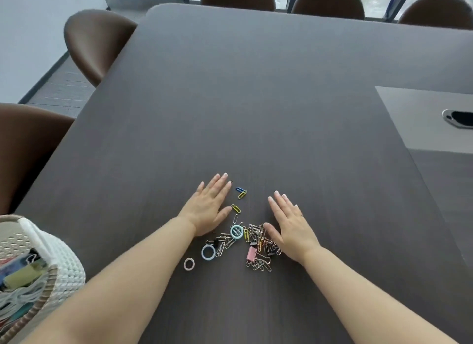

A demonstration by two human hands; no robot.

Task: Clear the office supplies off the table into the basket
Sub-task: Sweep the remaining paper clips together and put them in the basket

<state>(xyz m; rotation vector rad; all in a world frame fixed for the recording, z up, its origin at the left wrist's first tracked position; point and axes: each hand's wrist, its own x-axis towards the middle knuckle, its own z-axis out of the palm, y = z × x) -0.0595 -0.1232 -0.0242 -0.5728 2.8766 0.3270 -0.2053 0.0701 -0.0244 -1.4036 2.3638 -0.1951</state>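
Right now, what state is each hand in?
Left hand: open, flat on the table, holding nothing.
Right hand: open, flat beside the paper clips, holding nothing.

table (256,113) dark brown woodgrain | basket (69,264) white | binder clip (251,253) pink | chairs (94,44) brown

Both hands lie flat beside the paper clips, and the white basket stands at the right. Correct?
No: the head view shows the white basket at the left. The left hand and right hand do lie flat beside the paper clips.
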